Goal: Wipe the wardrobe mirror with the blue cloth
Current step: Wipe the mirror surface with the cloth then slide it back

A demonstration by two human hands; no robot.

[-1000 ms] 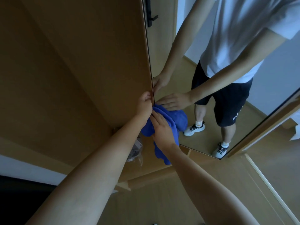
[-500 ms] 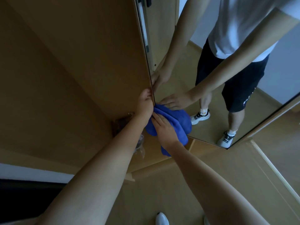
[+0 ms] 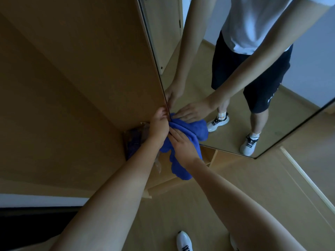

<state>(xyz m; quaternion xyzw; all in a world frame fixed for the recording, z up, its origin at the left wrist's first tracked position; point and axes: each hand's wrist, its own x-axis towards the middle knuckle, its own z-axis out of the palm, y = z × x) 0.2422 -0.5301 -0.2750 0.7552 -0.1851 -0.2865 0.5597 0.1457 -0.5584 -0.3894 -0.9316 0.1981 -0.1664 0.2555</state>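
Observation:
The wardrobe mirror (image 3: 203,84) covers the open door on the right and reflects a person in a white shirt and dark shorts. My right hand (image 3: 181,144) presses the blue cloth (image 3: 183,133) flat against the lower left part of the glass, near the door's bottom edge. Part of the cloth hangs down below my wrist. My left hand (image 3: 160,124) grips the door's left edge beside the cloth, fingers curled around it.
The wardrobe's wooden side panel (image 3: 81,69) fills the left. A dark patterned item wrapped in clear plastic (image 3: 135,140) lies inside at the bottom, behind my left wrist. Wooden floor (image 3: 208,205) lies below, with my white shoe (image 3: 184,240) at the frame's bottom edge.
My view has tilted downward, so my shoes appear at the bottom. Both hands and the cloth have slid a little lower along the mirror's left edge.

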